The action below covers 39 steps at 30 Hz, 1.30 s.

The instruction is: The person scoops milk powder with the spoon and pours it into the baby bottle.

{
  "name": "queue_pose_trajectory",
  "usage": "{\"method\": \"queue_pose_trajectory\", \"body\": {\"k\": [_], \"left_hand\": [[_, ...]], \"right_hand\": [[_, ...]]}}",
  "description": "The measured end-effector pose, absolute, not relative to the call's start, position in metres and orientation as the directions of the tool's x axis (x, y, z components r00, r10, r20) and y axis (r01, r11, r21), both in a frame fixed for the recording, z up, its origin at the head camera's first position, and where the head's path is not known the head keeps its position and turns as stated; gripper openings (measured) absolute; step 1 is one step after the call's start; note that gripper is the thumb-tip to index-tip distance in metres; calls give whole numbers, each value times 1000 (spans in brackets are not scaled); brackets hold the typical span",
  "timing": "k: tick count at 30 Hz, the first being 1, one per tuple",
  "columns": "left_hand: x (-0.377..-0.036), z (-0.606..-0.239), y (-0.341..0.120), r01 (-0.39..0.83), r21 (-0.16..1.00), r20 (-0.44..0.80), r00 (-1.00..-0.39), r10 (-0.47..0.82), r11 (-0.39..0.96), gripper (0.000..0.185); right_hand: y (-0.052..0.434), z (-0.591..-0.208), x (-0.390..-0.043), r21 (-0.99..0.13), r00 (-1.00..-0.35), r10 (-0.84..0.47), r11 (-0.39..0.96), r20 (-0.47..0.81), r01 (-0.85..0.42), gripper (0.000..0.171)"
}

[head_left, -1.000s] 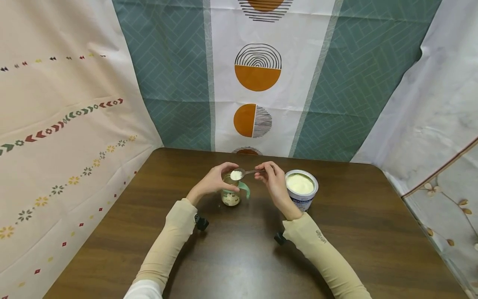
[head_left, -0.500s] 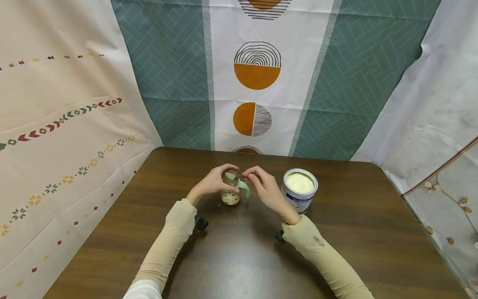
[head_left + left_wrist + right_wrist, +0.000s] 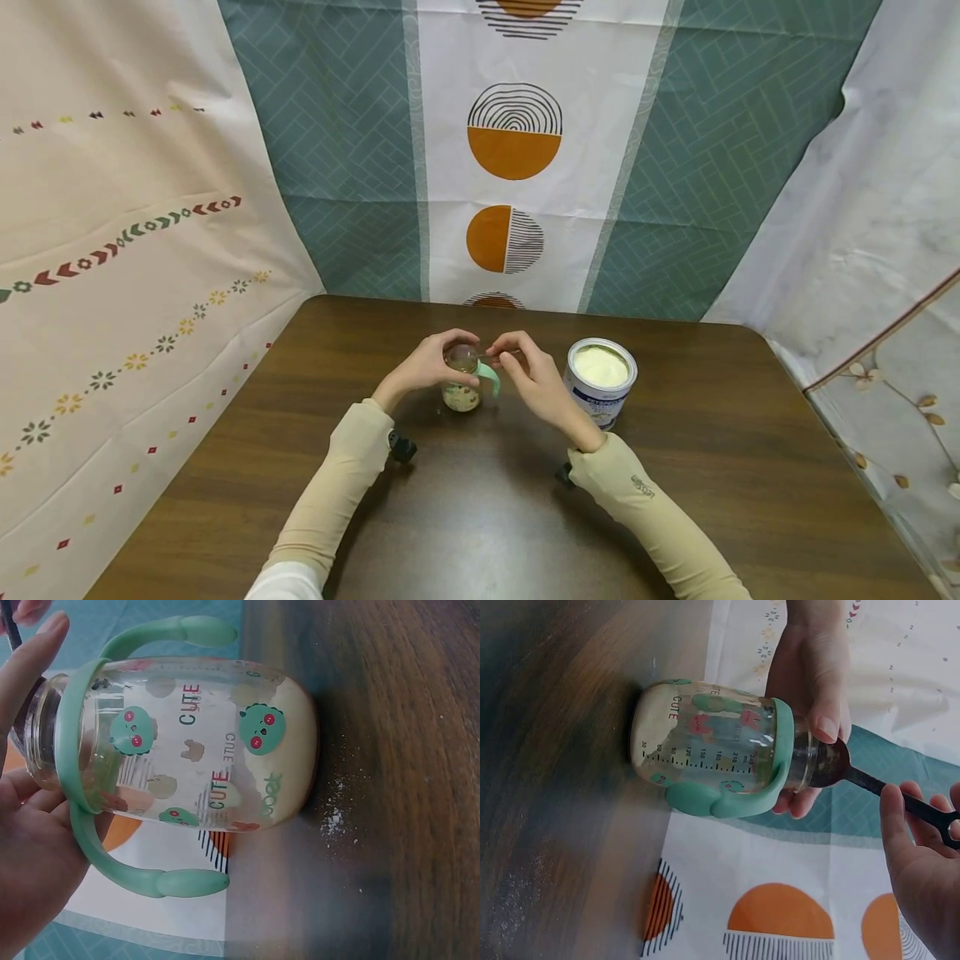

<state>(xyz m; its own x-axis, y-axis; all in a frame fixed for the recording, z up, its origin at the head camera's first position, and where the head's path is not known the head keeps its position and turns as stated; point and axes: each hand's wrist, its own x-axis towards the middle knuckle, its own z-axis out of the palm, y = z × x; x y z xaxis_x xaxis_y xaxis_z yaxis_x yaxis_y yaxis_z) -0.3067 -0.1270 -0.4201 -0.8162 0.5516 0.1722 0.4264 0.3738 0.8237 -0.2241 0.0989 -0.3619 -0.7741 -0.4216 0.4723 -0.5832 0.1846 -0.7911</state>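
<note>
A clear baby bottle [image 3: 202, 746] with a green two-handled ring [image 3: 79, 742] and printed faces stands upright on the table, pale powder [image 3: 651, 731] in its bottom. My left hand [image 3: 427, 365] grips it around the neck. With my right hand [image 3: 534, 379] I pinch the long handle of a dark spoon [image 3: 866, 781]. Its bowl is tipped over at the bottle's mouth, and the inside of the bowl is hidden. Right of my right hand is an open tin [image 3: 600, 404] of pale powder, which nothing touches.
Spilled white powder [image 3: 334, 817] dots the brown table [image 3: 480, 517] beside the bottle. A patterned cloth [image 3: 513, 154] hangs behind the table's back edge, with more cloth at both sides.
My right hand has moved left to the bottle and turned the spoon over. The heap of powder seen in its bowl earlier no longer shows. My left hand keeps its grip on the bottle.
</note>
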Motion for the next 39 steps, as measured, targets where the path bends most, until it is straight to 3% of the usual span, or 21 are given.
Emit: {"method": "queue_pose_trajectory", "body": {"k": [13, 28, 39], "left_hand": [[-303, -416, -126, 428, 821, 185, -825, 534, 377, 64], [-301, -412, -120, 414, 865, 214, -816, 537, 284, 66], [-305, -405, -110, 427, 873, 270, -826, 494, 236, 76]], "right_hand": [[105, -387, -245, -832, -792, -319, 19, 521, -555, 19], [116, -388, -252, -869, -877, -165, -306, 451, -389, 38], [121, -381, -254, -869, -929, -79, -389, 362, -305, 23]]}}
